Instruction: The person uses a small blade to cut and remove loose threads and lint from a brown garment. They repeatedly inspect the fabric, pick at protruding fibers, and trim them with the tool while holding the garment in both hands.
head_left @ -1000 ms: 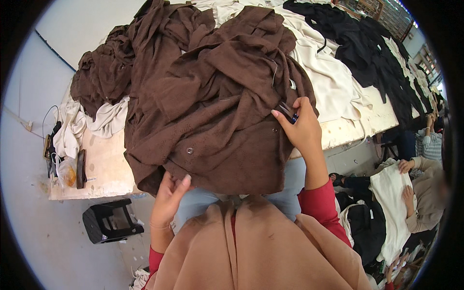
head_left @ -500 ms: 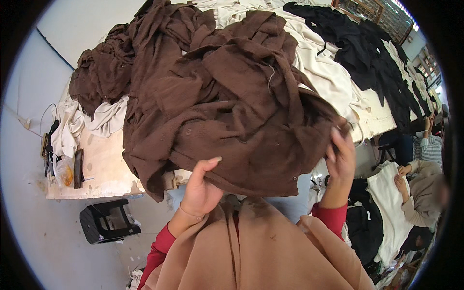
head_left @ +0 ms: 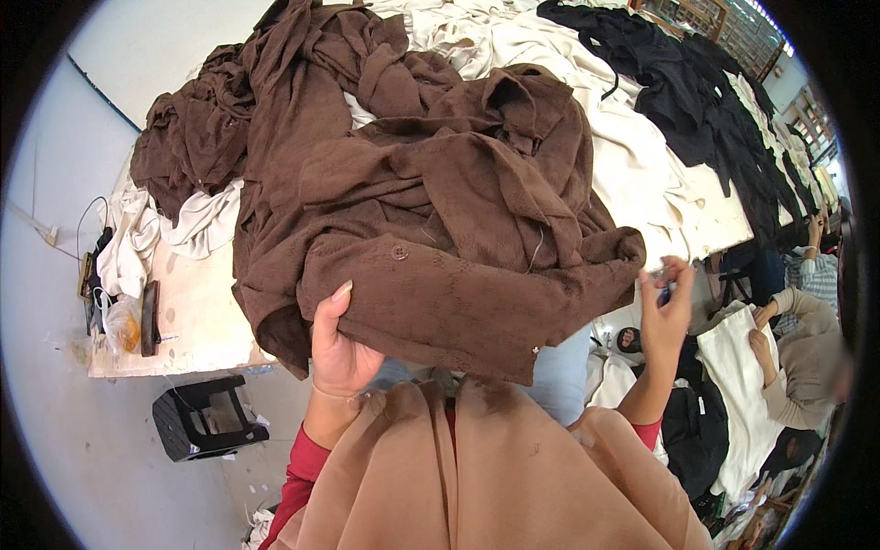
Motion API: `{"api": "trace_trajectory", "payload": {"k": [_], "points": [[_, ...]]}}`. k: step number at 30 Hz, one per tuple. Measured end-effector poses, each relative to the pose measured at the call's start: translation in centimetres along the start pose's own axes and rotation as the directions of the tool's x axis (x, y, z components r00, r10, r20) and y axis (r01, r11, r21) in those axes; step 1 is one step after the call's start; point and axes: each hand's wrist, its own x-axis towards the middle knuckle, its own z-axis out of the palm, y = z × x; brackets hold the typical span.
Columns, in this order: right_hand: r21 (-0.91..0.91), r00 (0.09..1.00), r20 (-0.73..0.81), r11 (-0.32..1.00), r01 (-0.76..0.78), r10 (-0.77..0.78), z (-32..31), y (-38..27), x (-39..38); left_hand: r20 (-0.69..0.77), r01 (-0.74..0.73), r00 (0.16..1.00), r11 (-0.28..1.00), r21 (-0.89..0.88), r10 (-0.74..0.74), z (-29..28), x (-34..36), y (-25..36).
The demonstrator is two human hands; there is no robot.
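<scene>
The brown garment [head_left: 440, 302] lies in the head view at the near side of the table [head_left: 202, 321], bunched at its back and with its front panel hanging past the table edge above the person's lap. More brown cloth [head_left: 197, 137] is heaped behind it to the left, and white cloth [head_left: 642, 165] lies to the right. The left hand [head_left: 344, 353] pinches the near edge, thumb on top; its other fingers are mostly hidden under the cloth. The right hand [head_left: 667, 307], just beside the rolled right end, has its fingers curled around a small blue tool [head_left: 666, 295], too blurred to name; whether a fingertip touches the cloth, I cannot tell.

As I judge it, the tool could nick the fabric if its tip meets a fold, since the layers lie crumpled so near it. The loose thread [head_left: 536, 249] could snag or be overlooked among the creases. With only the left hand clearly gripping, the overhanging panel could slide lapward under its own weight.

The front panel's long axis runs left to right; its rolled end points right, and its lower corner, with a shiny fastener [head_left: 535, 349], points toward the person. The whole garment is too crumpled to give one axis.
</scene>
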Motion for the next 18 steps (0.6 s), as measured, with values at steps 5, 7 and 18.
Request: {"api": "trace_trajectory", "payload": {"k": [5, 7, 18], "points": [[0.300, 0.979, 0.058, 0.939, 0.168, -0.193, 0.5, -8.4, -0.1, -0.010, 0.025, 1.000, 1.000, -0.007, -0.025, 0.5, -0.6, -0.2], [0.281, 0.904, 0.209, 0.908, 0.309, -0.373, 2.3, -11.4, -0.7, -0.011, 0.019, 1.000, 1.000, -0.007, -0.019, 0.6, -0.7, -0.4], [0.311, 0.686, 0.251, 0.728, 0.611, -0.683, 6.6, -16.9, -0.8, -0.091, 0.016, 0.996, 0.997, 0.079, -0.009, 0.7, -1.4, -0.2]]}}
